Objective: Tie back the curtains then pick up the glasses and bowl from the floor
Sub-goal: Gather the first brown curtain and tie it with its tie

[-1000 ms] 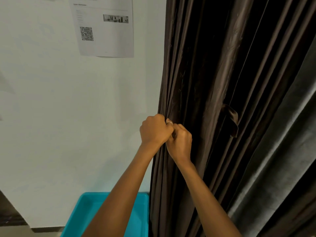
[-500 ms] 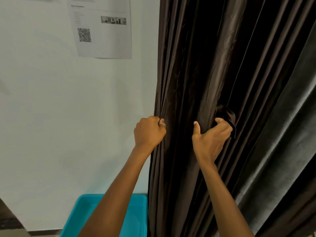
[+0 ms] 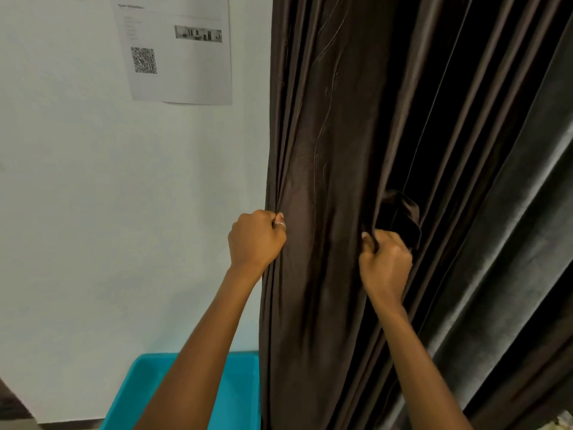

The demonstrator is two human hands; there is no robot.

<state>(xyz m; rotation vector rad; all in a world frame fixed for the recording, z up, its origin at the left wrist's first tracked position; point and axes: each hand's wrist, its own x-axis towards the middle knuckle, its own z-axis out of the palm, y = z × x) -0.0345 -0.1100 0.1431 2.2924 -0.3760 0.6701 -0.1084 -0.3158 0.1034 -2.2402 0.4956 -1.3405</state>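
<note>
Forearms come up from bottom centre, both bare. Left hand [image 3: 255, 240] at mid-frame is clenched on the left edge of the brown curtain [image 3: 341, 119], with the fabric bunched in the fist. There is a ring [image 3: 280, 225] on one finger. Right hand [image 3: 386, 259], right of centre and well apart from the left, is fisted around a fold of the same curtain, thumb on top. A dark satin tieback loop [image 3: 403, 212] sits just above its knuckles, touching or nearly so; can't tell if the loop itself is in the grip.

The curtain hangs in vertical pleats from the top edge to the bottom and fills the centre and right of the frame. Grey drape [image 3: 511, 259] overlaps it along the right side.

Turquoise bin [image 3: 245, 395] at bottom centre-left is partly behind the left forearm and just beside the curtain hem.

White wall [image 3: 93, 197] fills the left half. Printed sheet [image 3: 179, 51] is stuck at upper left, carrying a QR code [image 3: 143, 60] and a small photo strip [image 3: 197, 33]. Its heading and list text are too blurred to read.
</note>
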